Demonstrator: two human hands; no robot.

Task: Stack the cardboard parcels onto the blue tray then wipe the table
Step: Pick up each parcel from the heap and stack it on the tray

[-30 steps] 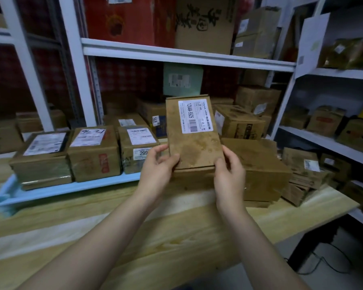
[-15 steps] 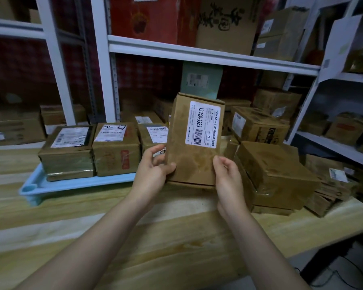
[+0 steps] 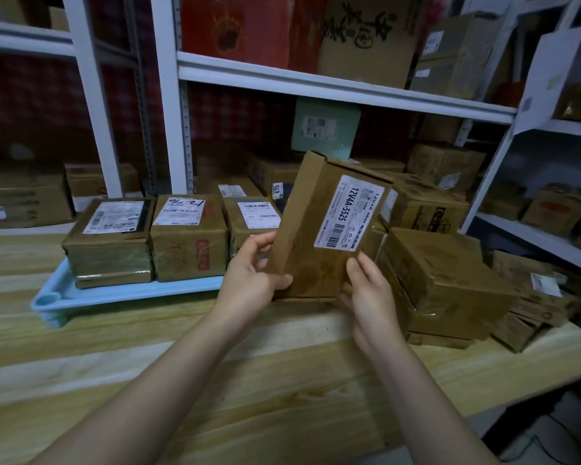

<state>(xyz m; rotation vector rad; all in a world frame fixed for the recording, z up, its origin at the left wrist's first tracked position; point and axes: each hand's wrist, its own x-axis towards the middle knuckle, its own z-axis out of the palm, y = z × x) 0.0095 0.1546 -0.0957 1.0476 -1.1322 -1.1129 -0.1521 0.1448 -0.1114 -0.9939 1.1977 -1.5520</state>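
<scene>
The cardboard parcel [image 3: 316, 236] is held over the desk [image 3: 249, 380], between the blue tray [image 3: 114, 293] and the loose pile of parcels [image 3: 440, 283]. Its long axis is near upright, top leaning right, with the white label [image 3: 349, 213] facing the camera. The left hand [image 3: 252, 280] grips its lower left corner, thumb on the front face, and the right hand [image 3: 371, 290] grips the lower right edge. Against half a second earlier, it leans further right and shows more of its left side face.

In front of me the wooden counter [image 3: 282, 380] carries the blue tray [image 3: 131, 292] at left, and piled cardboard parcels [image 3: 450, 283] at right.
</scene>
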